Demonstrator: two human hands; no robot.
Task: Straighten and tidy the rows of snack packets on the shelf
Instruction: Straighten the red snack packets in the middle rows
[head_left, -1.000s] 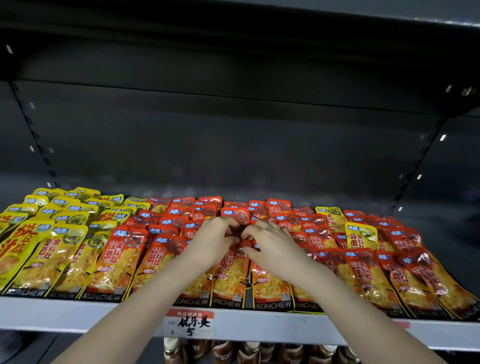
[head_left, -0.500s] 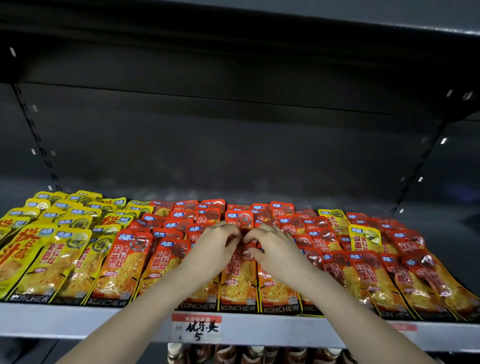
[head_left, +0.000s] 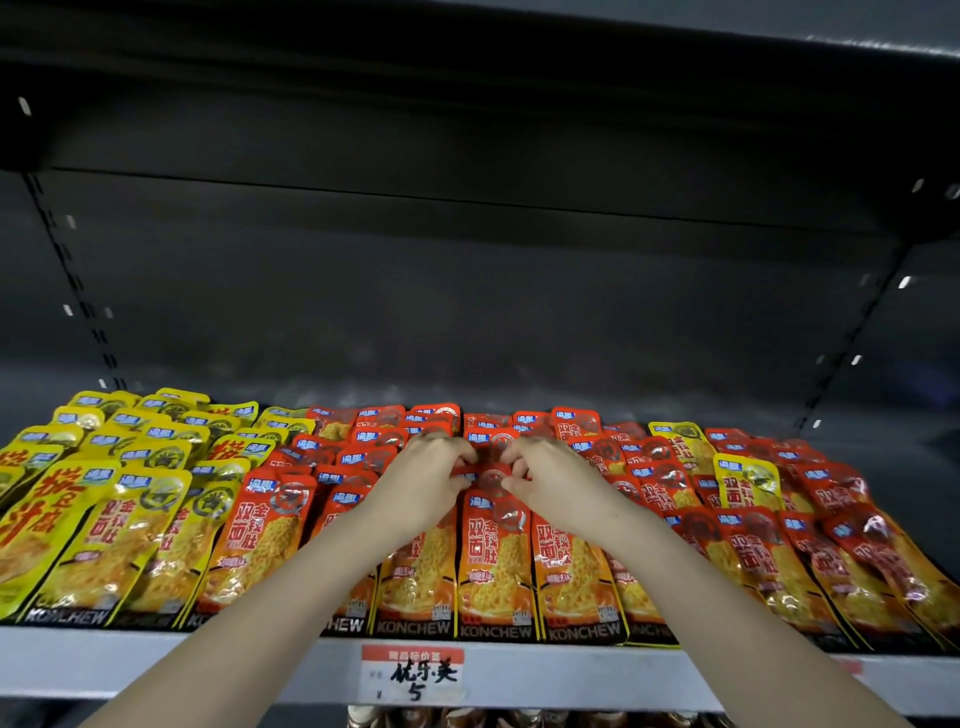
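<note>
Dark grey shelving fills the view, with a bare back panel (head_left: 467, 312) under an upper shelf (head_left: 467, 78). On the lower shelf (head_left: 182, 662), snack packets lie flat in overlapping rows running from the back to the front edge. The yellow packets (head_left: 104, 525) fill the left side and the red packets (head_left: 753, 561) cover the middle and right. Two stray yellow packets (head_left: 748, 483) sit among the red ones on the right. Both bare forearms reach in from below to the middle rows. The left hand (head_left: 421, 488) and the right hand (head_left: 563, 486) are close together, fingers curled. Each grip is closed in a pinch on the top edge of one red packet (head_left: 491, 475), which lies in the second layer of a middle row, overlapping the front packet below it. The right-hand rows look skewed, fanning outward toward the front edge. A price tag (head_left: 413, 675) with handwritten characters and a 5 is fixed to the shelf's front strip. Bottle tops (head_left: 519, 719) show just beneath it.
</note>
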